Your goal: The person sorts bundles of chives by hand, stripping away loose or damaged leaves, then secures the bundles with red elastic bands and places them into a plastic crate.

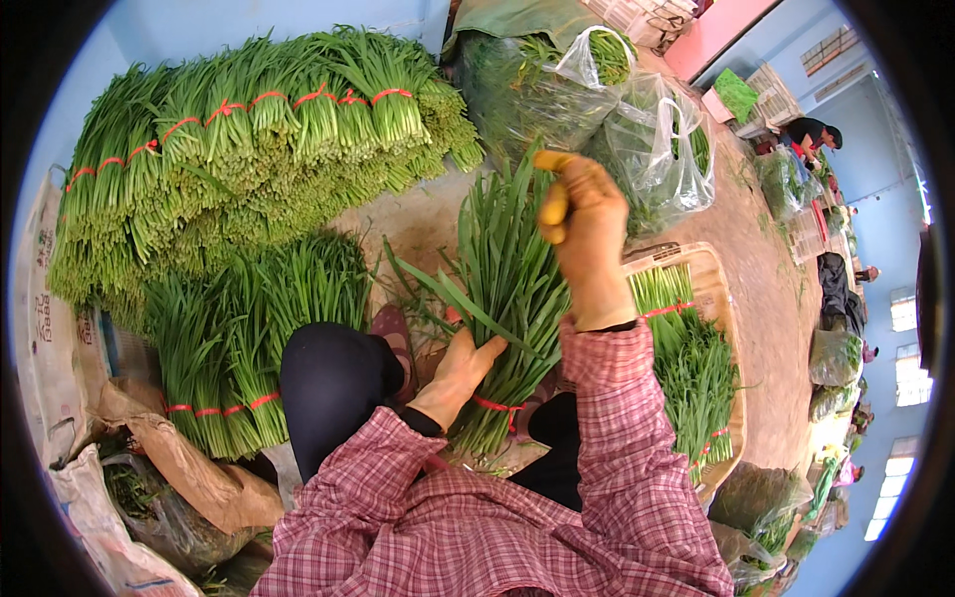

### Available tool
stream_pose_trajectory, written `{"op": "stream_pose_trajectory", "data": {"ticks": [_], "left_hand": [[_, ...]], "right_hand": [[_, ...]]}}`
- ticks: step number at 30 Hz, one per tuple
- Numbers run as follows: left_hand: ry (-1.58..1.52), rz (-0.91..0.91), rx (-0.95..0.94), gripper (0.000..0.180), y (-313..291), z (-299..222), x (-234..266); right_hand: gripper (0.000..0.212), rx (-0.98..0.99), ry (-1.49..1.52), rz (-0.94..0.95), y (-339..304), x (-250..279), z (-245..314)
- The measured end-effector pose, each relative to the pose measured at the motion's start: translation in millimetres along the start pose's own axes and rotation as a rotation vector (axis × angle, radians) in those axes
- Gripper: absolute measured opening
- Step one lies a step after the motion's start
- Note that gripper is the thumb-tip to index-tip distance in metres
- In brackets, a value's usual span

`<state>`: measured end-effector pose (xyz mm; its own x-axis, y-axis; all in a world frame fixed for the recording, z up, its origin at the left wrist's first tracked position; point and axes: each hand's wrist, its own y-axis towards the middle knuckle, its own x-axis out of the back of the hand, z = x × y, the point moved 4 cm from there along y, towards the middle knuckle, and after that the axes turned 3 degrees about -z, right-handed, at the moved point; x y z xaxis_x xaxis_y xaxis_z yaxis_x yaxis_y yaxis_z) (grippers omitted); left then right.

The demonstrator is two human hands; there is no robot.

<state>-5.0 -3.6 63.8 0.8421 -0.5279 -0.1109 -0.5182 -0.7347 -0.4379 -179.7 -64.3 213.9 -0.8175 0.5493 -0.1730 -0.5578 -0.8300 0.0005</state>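
One wide fisheye view from head height, steeply downward, close above the leafy bundle (505, 261).

We seem to be in a produce-packing shed: red-banded bundles of leafy greens (298, 149) are heaped before a pale blue wall (229, 20), a crate (699, 263) holds more, stuffed clear bags (652, 169) sit on the bare floor (771, 348), and other people (816, 134) line its right edge near windows (910, 373).

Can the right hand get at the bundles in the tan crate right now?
Probably yes. The right hand is raised near the crate, and the tied bundles lie uncovered, with only the plaid right sleeve close along their left side in this view.
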Motion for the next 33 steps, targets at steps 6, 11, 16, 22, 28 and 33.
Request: {"op": "stream_pose_trajectory", "data": {"ticks": [6,11,16,22,28,33], "left_hand": [[-0.175,0.039,-0.006,0.039,12.2,19.9,-7.0],[-0.128,0.074,-0.063,0.035,14.6,24.7,-10.6],[-0.137,0.077,-0.153,0.033,17.0,29.1,-10.5],[0.099,0.077,-0.057,0.034,7.8,11.1,-10.8],[0.174,0.067,-0.156,0.036,10.0,15.8,-8.0],[0.13,0.074,-0.151,0.036,14.9,25.0,-15.6]], "right_hand": [[0.028,0.22,-0.495,-0.055,15.8,37.1,4.7],[0.04,0.032,-1.25,0.037,29.7,33.4,-31.6],[0.025,0.076,-0.263,-0.245,37.3,46.7,-17.0],[0.042,0.047,-0.642,-0.09,68.3,62.6,-5.6],[0.023,-0.206,-0.159,0.072,52.7,47.5,-31.7],[0.026,-0.039,-0.049,-0.066,64.6,62.6,-25.1]]}}
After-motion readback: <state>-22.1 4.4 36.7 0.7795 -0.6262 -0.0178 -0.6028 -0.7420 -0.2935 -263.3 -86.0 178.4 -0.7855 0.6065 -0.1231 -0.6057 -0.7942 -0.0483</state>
